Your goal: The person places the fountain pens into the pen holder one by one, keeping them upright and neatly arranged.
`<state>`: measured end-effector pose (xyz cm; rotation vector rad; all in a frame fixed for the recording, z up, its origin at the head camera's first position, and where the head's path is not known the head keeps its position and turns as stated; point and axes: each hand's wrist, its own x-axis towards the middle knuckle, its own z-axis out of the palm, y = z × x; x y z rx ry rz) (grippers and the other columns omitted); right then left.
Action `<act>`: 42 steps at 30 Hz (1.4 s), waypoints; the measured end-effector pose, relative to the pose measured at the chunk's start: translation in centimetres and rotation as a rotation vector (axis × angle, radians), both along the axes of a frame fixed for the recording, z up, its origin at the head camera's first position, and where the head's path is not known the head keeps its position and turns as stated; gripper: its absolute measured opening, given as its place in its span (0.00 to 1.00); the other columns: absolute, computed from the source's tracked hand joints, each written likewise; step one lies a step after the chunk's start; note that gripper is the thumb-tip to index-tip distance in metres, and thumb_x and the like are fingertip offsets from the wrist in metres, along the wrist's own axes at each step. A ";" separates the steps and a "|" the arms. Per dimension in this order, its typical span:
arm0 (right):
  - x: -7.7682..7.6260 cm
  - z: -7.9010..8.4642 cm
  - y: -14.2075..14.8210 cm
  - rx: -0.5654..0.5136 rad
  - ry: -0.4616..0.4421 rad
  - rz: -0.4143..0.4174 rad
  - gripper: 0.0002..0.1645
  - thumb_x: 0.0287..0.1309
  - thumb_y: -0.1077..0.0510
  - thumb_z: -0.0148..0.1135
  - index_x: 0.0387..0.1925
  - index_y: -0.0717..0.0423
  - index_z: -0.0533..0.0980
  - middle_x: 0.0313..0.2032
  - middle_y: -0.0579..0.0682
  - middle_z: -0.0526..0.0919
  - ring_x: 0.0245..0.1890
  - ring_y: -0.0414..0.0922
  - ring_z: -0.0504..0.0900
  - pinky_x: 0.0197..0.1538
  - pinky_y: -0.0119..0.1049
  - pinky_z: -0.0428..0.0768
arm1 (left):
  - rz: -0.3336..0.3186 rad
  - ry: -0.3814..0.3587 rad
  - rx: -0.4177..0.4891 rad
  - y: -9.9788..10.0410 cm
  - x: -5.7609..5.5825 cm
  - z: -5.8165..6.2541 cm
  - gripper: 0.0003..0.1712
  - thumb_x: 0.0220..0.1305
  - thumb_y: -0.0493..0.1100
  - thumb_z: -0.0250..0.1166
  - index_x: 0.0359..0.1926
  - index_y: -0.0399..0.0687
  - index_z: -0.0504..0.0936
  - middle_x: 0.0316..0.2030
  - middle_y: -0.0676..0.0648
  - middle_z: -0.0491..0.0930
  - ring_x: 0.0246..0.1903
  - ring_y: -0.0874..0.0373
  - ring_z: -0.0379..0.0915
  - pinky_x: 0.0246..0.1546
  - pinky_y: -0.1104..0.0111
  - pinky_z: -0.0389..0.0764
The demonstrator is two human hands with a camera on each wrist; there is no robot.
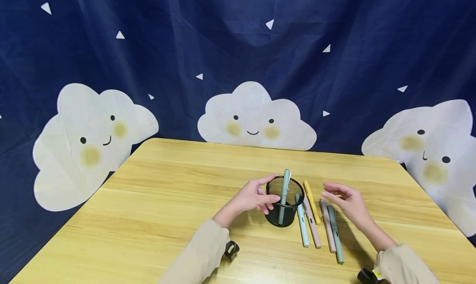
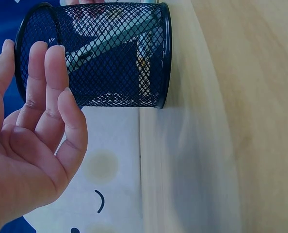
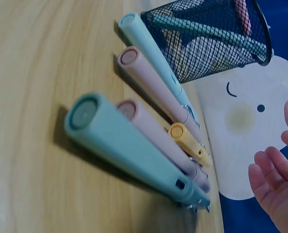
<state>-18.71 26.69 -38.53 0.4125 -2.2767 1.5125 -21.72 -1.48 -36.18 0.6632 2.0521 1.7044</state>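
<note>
A black mesh pen holder stands upright on the table with one teal-green pen leaning in it. My left hand holds the holder at its left side, thumb and forefinger at the rim; the left wrist view shows the fingers bent against the mesh. To the holder's right lie a light blue pen, a pink pen, a yellow pen, a second pink pen and a grey-green pen. Above their far right end hovers my right hand, loosely bent and holding nothing.
The wooden table has rounded far corners. Behind it hangs a dark blue curtain printed with white clouds and small triangles. A black band is at the left sleeve, and another black piece is at the right sleeve.
</note>
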 end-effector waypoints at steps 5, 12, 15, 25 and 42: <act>0.3 0.1 0.7 0.026 -0.025 -0.014 0.14 0.50 0.70 0.61 0.38 0.54 0.79 0.32 0.32 0.80 0.31 0.30 0.77 0.30 0.22 0.75 | 0.000 -0.004 -0.002 0.0 0.0 0.0 0.41 0.56 0.42 0.64 0.67 0.44 0.53 0.17 0.43 0.78 0.13 0.54 0.75 0.14 0.62 0.73; 0.7 0.2 1.6 0.009 -0.055 -0.022 0.10 0.52 0.67 0.61 0.39 0.58 0.79 0.32 0.33 0.80 0.31 0.30 0.77 0.31 0.23 0.77 | 0.001 -0.003 -0.003 0.1 -0.1 -0.2 0.41 0.56 0.42 0.64 0.67 0.45 0.54 0.17 0.42 0.78 0.13 0.54 0.75 0.14 0.62 0.72; 0.8 0.1 2.0 0.034 -0.046 -0.054 0.10 0.51 0.67 0.62 0.38 0.56 0.80 0.32 0.32 0.80 0.31 0.29 0.77 0.30 0.22 0.75 | 0.002 -0.002 -0.003 0.1 -0.1 -0.2 0.41 0.56 0.42 0.64 0.67 0.45 0.54 0.17 0.42 0.78 0.13 0.54 0.75 0.14 0.62 0.72; 1.4 -0.1 3.5 0.118 -0.043 -0.091 0.11 0.51 0.67 0.62 0.38 0.56 0.79 0.33 0.29 0.79 0.31 0.28 0.76 0.31 0.20 0.74 | 0.004 -0.002 -0.010 0.1 -0.1 -0.2 0.42 0.56 0.42 0.64 0.67 0.44 0.53 0.18 0.41 0.78 0.14 0.53 0.75 0.15 0.61 0.73; 1.5 -0.7 5.7 0.260 -0.086 -0.142 0.17 0.51 0.63 0.63 0.41 0.71 0.76 0.34 0.30 0.78 0.30 0.28 0.74 0.29 0.22 0.73 | 0.012 -0.012 -0.009 0.1 -0.1 -0.3 0.41 0.55 0.42 0.64 0.67 0.46 0.54 0.21 0.35 0.78 0.14 0.53 0.75 0.14 0.64 0.71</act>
